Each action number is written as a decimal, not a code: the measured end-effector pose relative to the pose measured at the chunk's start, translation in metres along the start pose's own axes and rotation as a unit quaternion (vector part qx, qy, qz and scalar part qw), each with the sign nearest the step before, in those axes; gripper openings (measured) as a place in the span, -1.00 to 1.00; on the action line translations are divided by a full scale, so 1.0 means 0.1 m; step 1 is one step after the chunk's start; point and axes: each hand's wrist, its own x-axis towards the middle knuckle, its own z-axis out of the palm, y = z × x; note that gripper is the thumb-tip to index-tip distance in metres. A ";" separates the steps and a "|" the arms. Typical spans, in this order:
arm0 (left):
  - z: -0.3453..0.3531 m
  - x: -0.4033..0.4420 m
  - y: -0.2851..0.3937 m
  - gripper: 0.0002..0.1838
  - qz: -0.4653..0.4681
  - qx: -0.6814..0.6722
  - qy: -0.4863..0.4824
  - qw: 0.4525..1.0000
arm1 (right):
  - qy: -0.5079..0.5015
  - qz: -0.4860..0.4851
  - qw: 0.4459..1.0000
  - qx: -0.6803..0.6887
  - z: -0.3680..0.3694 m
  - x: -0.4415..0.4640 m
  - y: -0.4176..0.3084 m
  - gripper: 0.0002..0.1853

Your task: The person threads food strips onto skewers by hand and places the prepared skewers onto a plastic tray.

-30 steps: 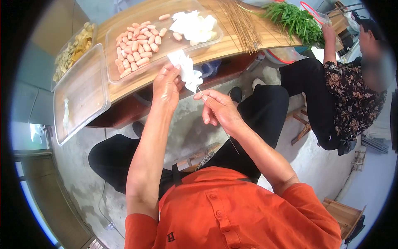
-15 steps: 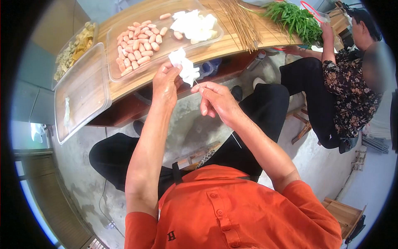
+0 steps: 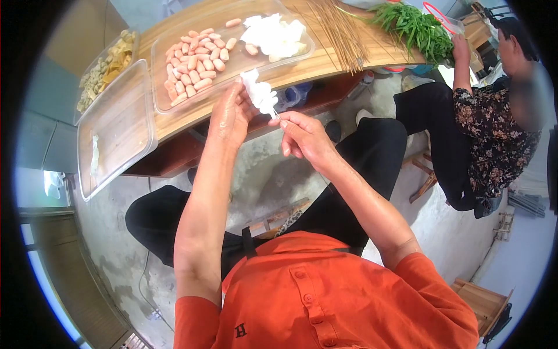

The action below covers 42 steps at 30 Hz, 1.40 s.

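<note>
Soft white food (image 3: 261,96), bunched in folds, is threaded on a thin skewer (image 3: 277,118) in front of the table edge. My right hand (image 3: 307,138) pinches the skewer just below the food, between thumb and forefinger. My left hand (image 3: 230,115) is at the left side of the white food, its fingertips closed against the upper edge. Part of its grip is hidden. Beyond my hands, a clear plastic tray (image 3: 156,96) holds many small pink sausages (image 3: 197,61) and a pile of white pieces (image 3: 273,36).
Bare skewers (image 3: 337,35) lie on the wooden table (image 3: 383,51), beside green leafy vegetables (image 3: 412,32). A clear tray (image 3: 116,131) with one pale strip overhangs the left edge, near a container of yellowish food (image 3: 110,67). Another person (image 3: 491,125) sits at right, one hand by the greens.
My left hand has shifted slightly up and left along the white food, its fingers straighter. The skewer has tilted a little. The other person's lower hand has moved out of sight by the greens.
</note>
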 end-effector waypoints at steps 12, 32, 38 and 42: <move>-0.01 -0.02 0.00 -0.74 0.002 -0.025 0.019 1.000 | 0.011 -0.029 0.999 -0.012 0.05 -0.11 0.11 -0.74; 0.22 -0.14 0.26 -0.75 0.007 0.003 -0.008 1.000 | -0.005 -0.069 0.998 0.003 0.18 0.10 -0.27 -0.74; 0.29 -0.25 0.51 -0.76 0.061 0.062 -0.013 0.996 | -0.020 -0.059 0.998 0.012 0.30 0.12 -0.52 -0.73; 0.13 -0.17 0.67 -0.78 0.085 0.026 0.035 0.995 | -0.025 -0.062 0.998 -0.009 0.37 0.00 -0.56 -0.75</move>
